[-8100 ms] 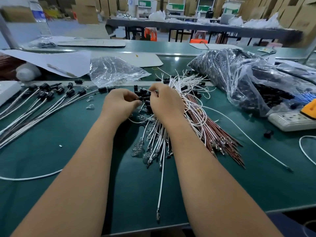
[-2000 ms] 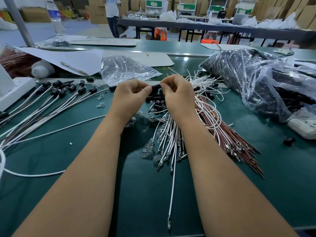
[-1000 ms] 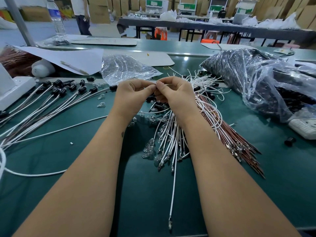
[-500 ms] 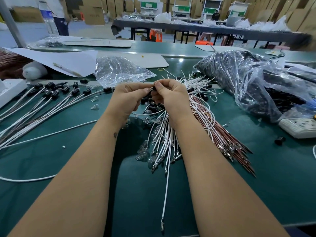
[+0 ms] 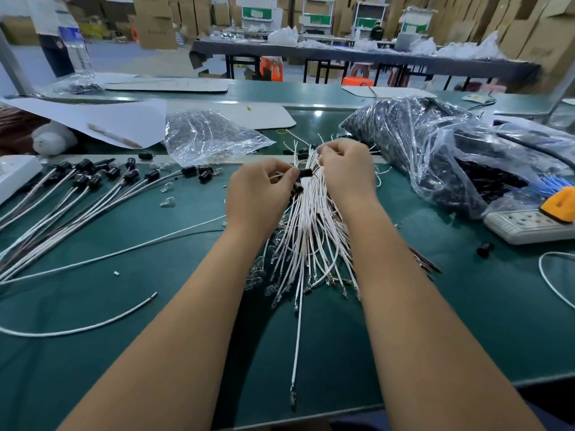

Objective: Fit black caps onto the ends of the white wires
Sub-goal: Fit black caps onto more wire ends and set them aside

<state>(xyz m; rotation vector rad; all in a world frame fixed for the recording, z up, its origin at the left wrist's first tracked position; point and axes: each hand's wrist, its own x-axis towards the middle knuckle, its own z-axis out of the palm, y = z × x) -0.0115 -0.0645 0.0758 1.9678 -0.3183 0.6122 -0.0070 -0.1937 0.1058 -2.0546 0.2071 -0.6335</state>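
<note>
the left hand [image 5: 258, 194] pinches a black cap [image 5: 304, 173], its long axis lying sideways toward the right hand [image 5: 345, 169]. the right hand's fingers curl around white wires [image 5: 311, 231]; the cap sits between both hands.

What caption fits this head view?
Left hand pinches a black cap while right hand grips white wires over a green table.

Left hand [image 5: 259, 194] pinches black cap [image 5: 304, 173]; right hand [image 5: 345, 169] among white wires [image 5: 311, 231]
</note>
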